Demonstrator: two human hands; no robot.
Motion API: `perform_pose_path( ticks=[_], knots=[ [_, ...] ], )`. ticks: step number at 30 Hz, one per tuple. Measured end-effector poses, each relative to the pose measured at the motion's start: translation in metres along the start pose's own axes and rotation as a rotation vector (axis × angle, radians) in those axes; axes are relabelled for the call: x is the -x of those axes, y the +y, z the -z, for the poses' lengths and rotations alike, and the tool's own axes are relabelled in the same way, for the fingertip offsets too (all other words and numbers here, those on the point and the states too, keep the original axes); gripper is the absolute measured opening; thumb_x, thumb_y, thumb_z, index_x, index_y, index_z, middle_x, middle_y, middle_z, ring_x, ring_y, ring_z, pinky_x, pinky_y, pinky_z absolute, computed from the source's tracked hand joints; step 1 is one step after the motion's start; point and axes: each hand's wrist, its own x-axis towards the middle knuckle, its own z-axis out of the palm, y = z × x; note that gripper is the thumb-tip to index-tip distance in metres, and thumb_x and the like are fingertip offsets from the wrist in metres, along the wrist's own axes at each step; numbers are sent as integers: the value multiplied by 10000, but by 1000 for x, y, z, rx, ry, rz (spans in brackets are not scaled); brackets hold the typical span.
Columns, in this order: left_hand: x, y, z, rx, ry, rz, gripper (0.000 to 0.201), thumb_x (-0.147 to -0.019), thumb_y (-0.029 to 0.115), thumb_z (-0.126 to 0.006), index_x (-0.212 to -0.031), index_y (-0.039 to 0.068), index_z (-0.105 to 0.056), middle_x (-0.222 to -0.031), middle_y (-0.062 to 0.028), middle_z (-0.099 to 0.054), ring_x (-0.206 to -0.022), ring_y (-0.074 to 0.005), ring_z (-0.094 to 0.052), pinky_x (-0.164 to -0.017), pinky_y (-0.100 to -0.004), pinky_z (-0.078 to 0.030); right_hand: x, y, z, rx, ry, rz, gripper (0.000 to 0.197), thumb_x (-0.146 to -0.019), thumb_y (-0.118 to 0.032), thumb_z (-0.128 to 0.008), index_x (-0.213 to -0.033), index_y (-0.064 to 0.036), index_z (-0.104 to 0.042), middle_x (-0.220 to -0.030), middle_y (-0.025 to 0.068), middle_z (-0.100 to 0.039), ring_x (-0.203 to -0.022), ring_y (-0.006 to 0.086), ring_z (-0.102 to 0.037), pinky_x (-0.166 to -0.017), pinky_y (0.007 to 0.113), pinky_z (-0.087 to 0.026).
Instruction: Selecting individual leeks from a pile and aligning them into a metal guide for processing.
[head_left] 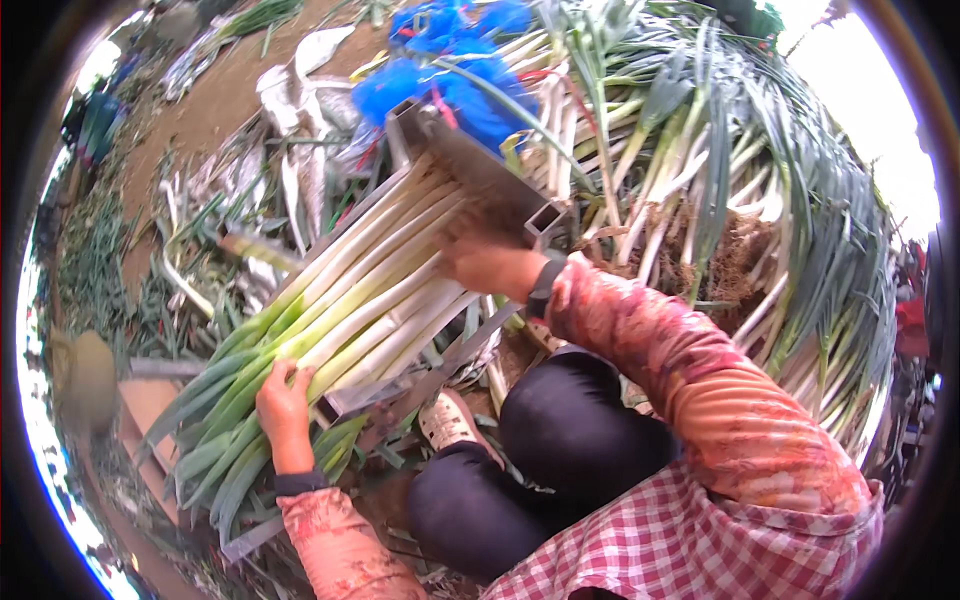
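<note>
A row of long green onions (380, 270) lies side by side on a metal frame (470, 155), white ends against its raised plate and green leaves toward the lower left. My left hand (285, 405) is closed, thumb and fingers gripping onions where white turns to green. Over the white ends, close to the metal plate, is my right hand (490, 258). Motion blurs its fingers, and I cannot make out whether they hold a stalk.
A big heap of green onions (700, 140) with roots fills the right side. Blue netting (455, 85) lies beyond the frame. Leaf scraps (110, 250) and whitish plastic sheeting (300, 90) cover ground at the left. My bent knees (570, 420) are close to the frame's near side.
</note>
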Motion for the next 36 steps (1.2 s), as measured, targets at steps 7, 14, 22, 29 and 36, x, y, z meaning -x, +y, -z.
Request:
perform_pose_path(
  ticks=[7, 14, 22, 29, 36],
  knots=[
    [10, -7, -19, -417, 203, -280, 335, -730, 308, -684, -930, 41, -661, -1165, -152, -532, -1110, -348, -460, -939, -451, -359, -23, 8, -23, -175, 415, -29, 191, -790, -239, -528, -871, -81, -597, -1069, 143, -500, -1040, 327, -440, -941, 477, -312],
    [6, -43, -41, -542, 64, -129, 591, -829, 333, -556, -1359, 151, -369, -1393, -113, -349, -1295, -312, -292, -1049, -478, -218, -16, 5, -17, -193, 491, 32, 186, -776, -178, -554, -874, -24, -592, -992, 177, -507, -1010, 351, -432, -912, 512, -311],
    [10, -42, -42, -772, 27, -144, 618, -885, 320, -472, -1437, 222, -212, -1478, -52, -214, -1334, -287, -242, -1070, -445, -208, -11, 1, -22, -147, 450, 20, 303, -845, -189, -478, -1067, -12, -582, -1130, 193, -506, -1104, 372, -423, -981, 458, -314],
    [9, -32, -45, -866, -49, -45, 599, -899, 302, -438, -1438, 206, -195, -1477, -41, -215, -1342, -265, -232, -1079, -430, -206, 43, -12, 0, -562, 38, 132, 301, -863, -204, -497, -1088, -16, -563, -1069, 213, -544, -1013, 367, -511, -847, 426, -437],
    [8, -19, -39, -908, -140, 18, 587, -903, 272, -411, -1439, 175, -192, -1486, -64, -194, -1351, -270, -209, -1086, -440, -184, 147, 123, 66, -853, -49, -546, 267, -842, -206, -549, -1046, -39, -590, -976, 171, -626, -929, 303, -600, -846, 375, -462]
  ],
)
